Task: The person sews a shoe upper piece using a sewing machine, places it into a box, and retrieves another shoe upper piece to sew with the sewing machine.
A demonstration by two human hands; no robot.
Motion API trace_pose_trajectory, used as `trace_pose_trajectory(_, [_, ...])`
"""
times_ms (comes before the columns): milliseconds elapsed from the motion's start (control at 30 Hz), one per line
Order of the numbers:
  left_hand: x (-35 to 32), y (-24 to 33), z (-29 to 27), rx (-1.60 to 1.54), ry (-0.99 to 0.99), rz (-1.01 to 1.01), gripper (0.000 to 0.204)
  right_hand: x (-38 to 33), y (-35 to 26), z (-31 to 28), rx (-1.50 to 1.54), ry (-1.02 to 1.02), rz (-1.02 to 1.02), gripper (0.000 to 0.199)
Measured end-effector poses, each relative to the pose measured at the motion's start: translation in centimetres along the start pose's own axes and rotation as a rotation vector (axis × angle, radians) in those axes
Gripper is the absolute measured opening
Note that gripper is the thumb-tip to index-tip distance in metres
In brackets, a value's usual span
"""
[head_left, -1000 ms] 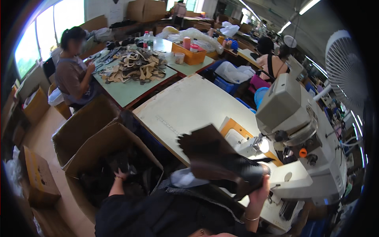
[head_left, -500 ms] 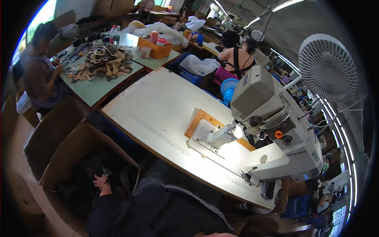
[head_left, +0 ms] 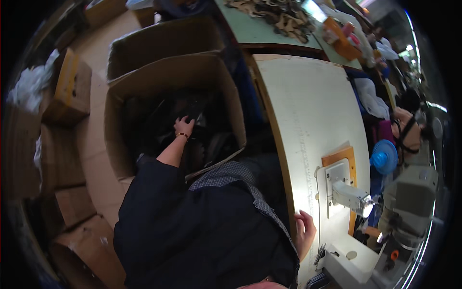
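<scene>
My left hand (head_left: 184,126) reaches down into a large open cardboard box (head_left: 113,132) on the left. Its fingers are bent but a little apart, over dark, partly shiny pieces (head_left: 211,137) inside; the shade hides their kind. I see nothing clearly gripped in it. My right hand (head_left: 304,230) rests at the near edge of the white worktable (head_left: 284,96), fingers loosely curled and apart, with nothing in them. Beyond it, a sewing machine (head_left: 349,197) with a lit lamp stands on the table.
Cardboard boxes (head_left: 72,86) and white plastic bags (head_left: 33,82) stand at the far left. A green table (head_left: 255,29) with a heap of cut brown pieces (head_left: 284,14) lies behind. A small blue fan (head_left: 384,156) and a seated person (head_left: 406,130) are at the right.
The view has swung left and down toward the box. My left hand stays inside the box, its fingers more bent now. My right hand has come into view at the table edge.
</scene>
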State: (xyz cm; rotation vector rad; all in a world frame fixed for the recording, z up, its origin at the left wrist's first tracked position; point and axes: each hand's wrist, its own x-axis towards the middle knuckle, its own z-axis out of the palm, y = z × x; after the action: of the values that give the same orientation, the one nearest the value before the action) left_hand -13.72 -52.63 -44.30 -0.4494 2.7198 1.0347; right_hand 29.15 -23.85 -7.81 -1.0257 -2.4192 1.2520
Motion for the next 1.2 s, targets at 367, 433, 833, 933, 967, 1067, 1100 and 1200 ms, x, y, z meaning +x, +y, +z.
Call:
trace_pose_trajectory(367, [4.5, -0.1, -3.2, -0.037, 0.32, -0.312, 0.057, 5.6, 0.0, 4.4, -0.001, -0.077, -0.026, 0.015])
trace_pose_trajectory(433, [6.1, 2.5, -3.2, -0.107, 0.198, -0.21, 0.063, 4.8, 1.1, 4.3, 0.05, 0.041, -0.024, 0.014])
trace_pose_trajectory(833, [4.0, 12.4, -8.0, -0.261, 0.516, 0.386, 0.05, 5.2, 0.5, 2.3, 0.295, -0.194, 0.052, 0.015])
trace_pose_trajectory(933, [-4.4, 22.8, -16.2, -0.367, 0.46, 0.817, 0.034, 5.2, 0.2, 1.2, 0.295, -0.159, -0.069, 0.017])
trace_pose_trajectory(967, [-6.4, 25.3, -18.0, -0.371, 0.462, 1.077, 0.033, 5.1, -0.1, 0.8, 0.296, -0.137, -0.101, 0.015])
trace_pose_trajectory(1067, [-13.8, 33.1, -23.4, 0.019, -0.109, 1.536, 0.029, 5.5, -0.7, 0.8, 0.207, 0.085, -0.281, 0.016])
trace_pose_trajectory(1100, [-16.3, 35.2, -23.7, 0.093, -0.171, 1.741, 0.025, 5.5, -0.9, 1.0, 0.116, 0.262, -0.418, 0.023])
trace_pose_trajectory(1200, [-21.7, 40.1, -21.7, 0.168, -0.492, 2.082, 0.026, 5.8, -3.0, 0.9, 0.153, 0.4, -0.505, 0.064])
